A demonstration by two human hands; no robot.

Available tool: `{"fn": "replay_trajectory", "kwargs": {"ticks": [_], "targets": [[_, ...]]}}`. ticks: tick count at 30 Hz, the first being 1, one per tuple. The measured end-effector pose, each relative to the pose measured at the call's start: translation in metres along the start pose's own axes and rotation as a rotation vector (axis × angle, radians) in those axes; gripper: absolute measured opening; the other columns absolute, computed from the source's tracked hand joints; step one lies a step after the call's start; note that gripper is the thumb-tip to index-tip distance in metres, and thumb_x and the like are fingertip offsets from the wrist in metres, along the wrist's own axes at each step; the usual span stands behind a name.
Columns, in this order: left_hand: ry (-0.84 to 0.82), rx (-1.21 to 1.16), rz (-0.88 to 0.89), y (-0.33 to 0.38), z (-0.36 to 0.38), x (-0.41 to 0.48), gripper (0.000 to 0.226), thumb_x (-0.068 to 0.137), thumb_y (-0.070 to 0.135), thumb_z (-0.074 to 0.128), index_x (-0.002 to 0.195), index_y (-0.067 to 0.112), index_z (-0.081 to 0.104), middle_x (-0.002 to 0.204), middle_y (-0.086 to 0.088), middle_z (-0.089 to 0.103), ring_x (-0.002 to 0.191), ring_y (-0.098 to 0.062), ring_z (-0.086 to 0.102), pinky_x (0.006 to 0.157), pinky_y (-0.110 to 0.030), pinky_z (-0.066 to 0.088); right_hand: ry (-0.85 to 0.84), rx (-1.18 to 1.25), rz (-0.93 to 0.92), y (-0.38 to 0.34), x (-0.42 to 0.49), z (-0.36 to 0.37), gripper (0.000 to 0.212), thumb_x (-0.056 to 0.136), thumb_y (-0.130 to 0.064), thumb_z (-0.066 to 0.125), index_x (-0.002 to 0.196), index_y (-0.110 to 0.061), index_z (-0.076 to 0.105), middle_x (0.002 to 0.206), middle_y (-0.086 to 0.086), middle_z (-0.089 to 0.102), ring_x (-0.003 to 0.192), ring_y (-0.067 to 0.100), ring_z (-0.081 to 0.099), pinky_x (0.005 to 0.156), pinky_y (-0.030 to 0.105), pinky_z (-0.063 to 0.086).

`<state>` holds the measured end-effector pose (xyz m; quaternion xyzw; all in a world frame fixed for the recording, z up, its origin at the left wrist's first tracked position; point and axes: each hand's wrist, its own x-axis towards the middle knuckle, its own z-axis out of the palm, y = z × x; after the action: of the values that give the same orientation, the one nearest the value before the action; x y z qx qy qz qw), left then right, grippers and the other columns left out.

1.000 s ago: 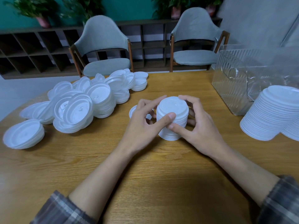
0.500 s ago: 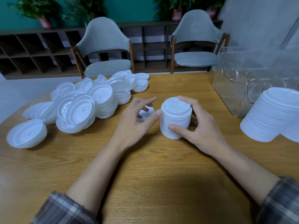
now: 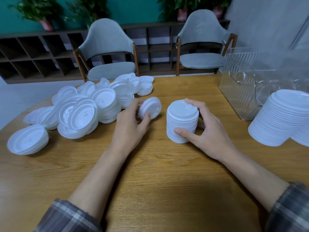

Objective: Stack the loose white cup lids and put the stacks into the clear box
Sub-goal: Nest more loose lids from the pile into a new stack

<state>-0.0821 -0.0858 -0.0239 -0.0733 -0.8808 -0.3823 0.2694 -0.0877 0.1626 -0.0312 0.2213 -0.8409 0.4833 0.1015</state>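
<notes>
A short stack of white cup lids (image 3: 182, 120) stands in the middle of the wooden table. My right hand (image 3: 205, 131) grips it, thumb on the near side and fingers over the far rim. Just left of the stack, my left hand (image 3: 132, 126) pinches a single white lid (image 3: 150, 109), tilted and lifted off the table. A heap of loose white lids (image 3: 87, 108) lies at the left. The clear ribbed box (image 3: 242, 91) stands at the right rear. A taller lid stack (image 3: 280, 118) sits in front of the box.
A few lids (image 3: 27, 139) lie apart at the far left table edge. Part of another stack (image 3: 302, 136) shows at the right frame edge. Two grey chairs (image 3: 108, 52) stand behind the table. Bare wood (image 3: 158, 173) stretches in front of my hands.
My left hand left the stack, reached to the lid lying behind it and lifted that lid. The right hand stayed on the stack.
</notes>
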Motion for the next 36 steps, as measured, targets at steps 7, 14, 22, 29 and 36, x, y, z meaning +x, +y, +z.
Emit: {"fn": "replay_trajectory", "kwargs": {"ticks": [7, 14, 22, 29, 36], "targets": [[0.087, -0.780, -0.331, 0.022, -0.003, 0.006, 0.027, 0.105, 0.012, 0.060, 0.130, 0.017, 0.070, 0.122, -0.005, 0.075, 0.100, -0.019, 0.069, 0.087, -0.033, 0.059, 0.030, 0.049, -0.012, 0.000, 0.000, 0.001, 0.068, 0.086, -0.059, 0.072, 0.146, -0.039, 0.047, 0.146, -0.022, 0.052, 0.138, 0.005, 0.049, 0.110, 0.045, 0.049], [-0.127, -0.922, -0.401, 0.034, 0.002, 0.002, 0.048, 0.099, 0.009, 0.068, 0.145, 0.016, 0.059, 0.108, -0.007, 0.069, 0.092, -0.018, 0.073, 0.081, -0.028, 0.061, 0.021, 0.096, -0.010, -0.003, 0.000, 0.003, 0.079, 0.084, -0.057, 0.076, 0.151, -0.037, 0.039, 0.141, -0.020, 0.055, 0.134, 0.005, 0.053, 0.106, 0.041, 0.054], [-0.129, -0.501, -0.136, 0.034, 0.012, -0.006, 0.027, 0.099, 0.032, 0.073, 0.125, 0.031, 0.076, 0.104, -0.007, 0.067, 0.082, -0.013, 0.062, 0.083, -0.048, 0.057, -0.040, 0.118, -0.055, -0.007, -0.002, 0.007, 0.092, 0.087, -0.047, 0.078, 0.160, -0.045, 0.021, 0.152, -0.017, 0.049, 0.141, 0.003, 0.047, 0.112, 0.042, 0.050], [-0.129, -0.429, -0.101, 0.040, 0.013, -0.012, 0.054, 0.077, 0.055, 0.082, 0.128, 0.039, 0.072, 0.113, 0.013, 0.063, 0.089, -0.008, 0.062, 0.073, -0.019, 0.050, -0.031, 0.046, -0.092, -0.001, -0.002, 0.007, 0.078, 0.088, -0.061, 0.071, 0.154, -0.041, 0.035, 0.152, -0.019, 0.048, 0.139, 0.009, 0.049, 0.109, 0.049, 0.049], [-0.119, -0.388, -0.067, 0.038, 0.017, -0.012, 0.054, 0.079, 0.052, 0.082, 0.130, 0.039, 0.071, 0.120, 0.015, 0.063, 0.094, -0.011, 0.061, 0.072, -0.023, 0.052, -0.025, 0.070, -0.073, 0.000, -0.003, 0.009, 0.076, 0.087, -0.059, 0.073, 0.151, -0.039, 0.037, 0.147, -0.018, 0.052, 0.137, 0.008, 0.051, 0.107, 0.046, 0.051]]}}
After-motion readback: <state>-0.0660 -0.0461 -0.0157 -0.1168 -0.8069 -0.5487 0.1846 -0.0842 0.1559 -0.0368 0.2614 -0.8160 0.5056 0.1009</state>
